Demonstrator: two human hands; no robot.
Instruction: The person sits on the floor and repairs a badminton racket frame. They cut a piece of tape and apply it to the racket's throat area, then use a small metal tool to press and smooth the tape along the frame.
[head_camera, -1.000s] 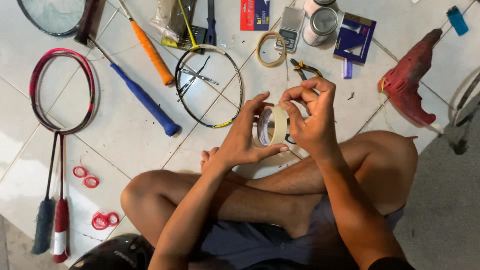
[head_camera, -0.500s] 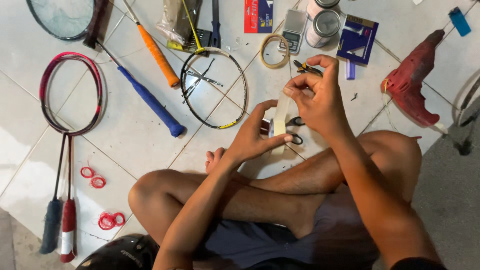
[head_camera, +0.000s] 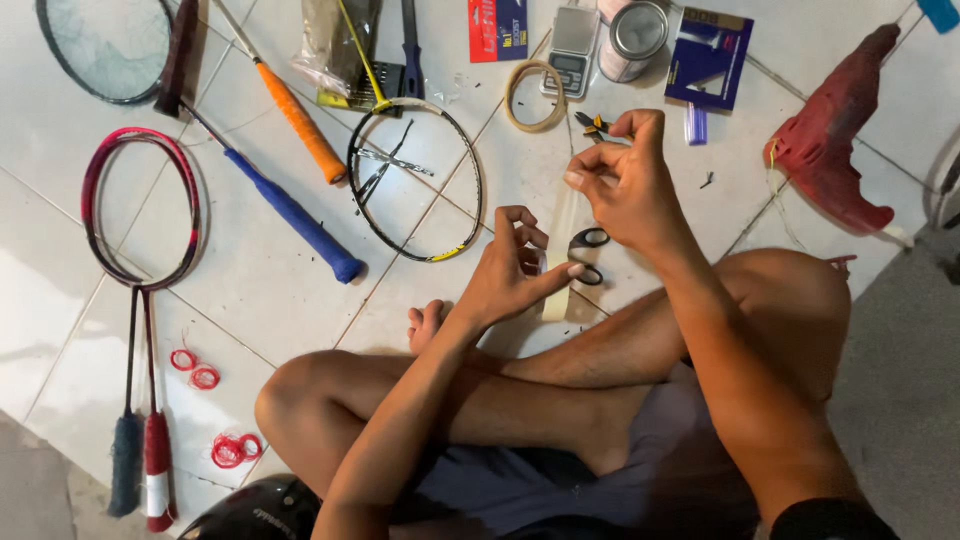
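Observation:
I sit cross-legged on a tiled floor. My left hand (head_camera: 510, 270) holds a roll of clear tape (head_camera: 556, 298) edge-on, thumb against it, just above my knees. My right hand (head_camera: 622, 180) is raised higher and pinches the free end of the tape strip (head_camera: 566, 222), which stretches down to the roll. Black-handled scissors (head_camera: 590, 252) lie on the floor right behind the strip, partly hidden by my hands.
A black racket frame with broken strings (head_camera: 415, 180), blue-grip (head_camera: 295, 215) and orange-grip (head_camera: 300, 120) rackets lie left of my hands. Two red rackets (head_camera: 140, 210) and red string coils (head_camera: 195, 368) lie far left. Pliers (head_camera: 592, 124), beige tape ring (head_camera: 535, 95), scale (head_camera: 572, 45), can (head_camera: 635, 35), red drill (head_camera: 830, 150) lie beyond.
My right hand has risen away from the roll, drawing out a longer strip of tape. My left hand lowered the roll and turned it edge-on.

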